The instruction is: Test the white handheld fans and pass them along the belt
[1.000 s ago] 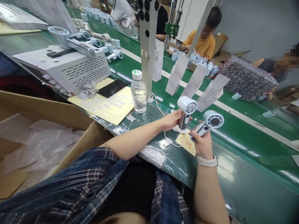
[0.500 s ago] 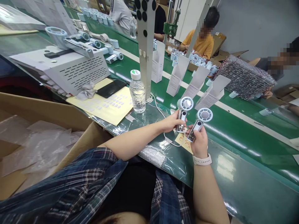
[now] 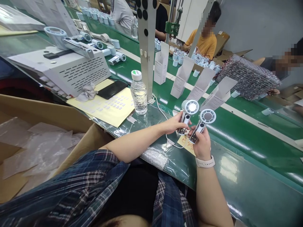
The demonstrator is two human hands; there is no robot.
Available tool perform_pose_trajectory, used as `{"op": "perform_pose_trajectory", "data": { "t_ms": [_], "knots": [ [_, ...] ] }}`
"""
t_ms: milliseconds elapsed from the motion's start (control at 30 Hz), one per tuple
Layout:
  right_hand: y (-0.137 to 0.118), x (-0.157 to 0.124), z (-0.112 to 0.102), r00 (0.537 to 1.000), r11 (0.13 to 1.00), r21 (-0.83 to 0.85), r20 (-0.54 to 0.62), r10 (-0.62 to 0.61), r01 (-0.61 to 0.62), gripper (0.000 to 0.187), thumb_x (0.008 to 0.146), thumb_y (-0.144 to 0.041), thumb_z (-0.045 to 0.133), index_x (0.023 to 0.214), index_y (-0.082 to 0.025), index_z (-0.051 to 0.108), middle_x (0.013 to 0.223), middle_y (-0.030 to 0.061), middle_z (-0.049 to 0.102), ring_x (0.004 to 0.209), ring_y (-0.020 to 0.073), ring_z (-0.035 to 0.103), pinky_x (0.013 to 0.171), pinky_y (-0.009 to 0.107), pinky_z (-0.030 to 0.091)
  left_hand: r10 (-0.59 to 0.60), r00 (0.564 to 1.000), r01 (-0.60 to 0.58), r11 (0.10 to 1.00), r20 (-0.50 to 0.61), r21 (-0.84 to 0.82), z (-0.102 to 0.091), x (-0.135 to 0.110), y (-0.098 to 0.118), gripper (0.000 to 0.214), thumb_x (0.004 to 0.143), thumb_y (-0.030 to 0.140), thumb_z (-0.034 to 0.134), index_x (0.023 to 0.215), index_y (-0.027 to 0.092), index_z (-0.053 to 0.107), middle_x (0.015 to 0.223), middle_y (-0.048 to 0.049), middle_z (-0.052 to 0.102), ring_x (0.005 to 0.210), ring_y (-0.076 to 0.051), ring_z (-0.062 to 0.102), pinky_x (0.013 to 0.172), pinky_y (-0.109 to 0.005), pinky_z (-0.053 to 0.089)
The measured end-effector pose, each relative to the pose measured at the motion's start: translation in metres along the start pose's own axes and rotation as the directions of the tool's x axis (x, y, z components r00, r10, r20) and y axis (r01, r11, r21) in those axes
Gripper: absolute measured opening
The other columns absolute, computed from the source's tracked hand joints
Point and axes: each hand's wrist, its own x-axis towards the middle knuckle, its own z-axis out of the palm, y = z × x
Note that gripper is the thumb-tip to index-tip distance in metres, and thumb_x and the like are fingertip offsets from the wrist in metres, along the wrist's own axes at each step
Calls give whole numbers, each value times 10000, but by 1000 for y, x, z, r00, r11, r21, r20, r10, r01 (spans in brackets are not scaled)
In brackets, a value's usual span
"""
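My left hand [image 3: 174, 123] is closed around the handle of a light-blue handheld fan [image 3: 191, 107], its round grille tilted up toward me. A second handheld fan [image 3: 207, 116] of the same kind is gripped in my right hand [image 3: 203, 143], which has a white watch band at the wrist. Both handles show an open front with dark inner parts near the lower end. The two fans are side by side, close together, above a yellow paper [image 3: 187, 144] with red handwriting on the bench.
A water bottle [image 3: 139, 93] stands left of my hands, beside a phone [image 3: 112, 89] on a yellow sheet of small labels. Several open white boxes [image 3: 181, 78] stand on the green conveyor [image 3: 246, 126]. A metal post [image 3: 146, 56] rises behind the bottle. Co-workers sit across.
The left fan has tilted and shifted slightly right and down. White boxes on the conveyor have moved a little to the right. My right hand looks almost unmoved.
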Motion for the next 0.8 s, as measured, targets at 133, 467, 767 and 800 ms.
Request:
{"op": "perform_pose_trajectory", "data": {
  "t_ms": [133, 467, 767, 800],
  "knots": [
    [-1, -1, 2, 1000, 1000, -9, 8, -13, 14, 249, 738, -257, 694, 968, -243, 600, 896, -6, 686, 665, 140, 621, 607, 305, 541, -12, 999, 13, 1000, 32, -19, 1, -1, 1, 492, 681, 258, 804, 1027, 181, 462, 995, -42, 597, 803, -163, 648, 737, -354, 512],
    [1, -1, 2, 1000, 1000, -20, -16, 8, -8, 275, 788, -332, 659, 1033, -254, 561, 827, -26, 660, 602, 123, 614, 560, 274, 515, -46, 994, 44, 999, -96, -27, 6, 1, 5, 427, 696, 240, 698, 1012, 199, 414, 847, 14, 590, 655, -123, 599, 634, -302, 483],
    [1, -3, 6, 1000, 1000, -12, -30, 7, -7, 281, 775, -332, 664, 1024, -249, 564, 790, -31, 667, 555, 120, 598, 525, 269, 514, -34, 998, 32, 999, -51, -23, 7, 1, 3, 464, 690, 279, 743, 1006, 204, 411, 805, 32, 581, 644, -112, 586, 631, -295, 480],
    [0, -3, 6, 1000, 1000, -14, -30, 3, -4, 275, 778, -335, 663, 1021, -250, 565, 790, -30, 665, 555, 119, 597, 522, 268, 512, -24, 998, 23, 1000, -55, -8, 6, 1, 2, 464, 690, 284, 749, 1000, 203, 413, 798, 33, 580, 644, -111, 584, 632, -293, 478]
  ]
}}
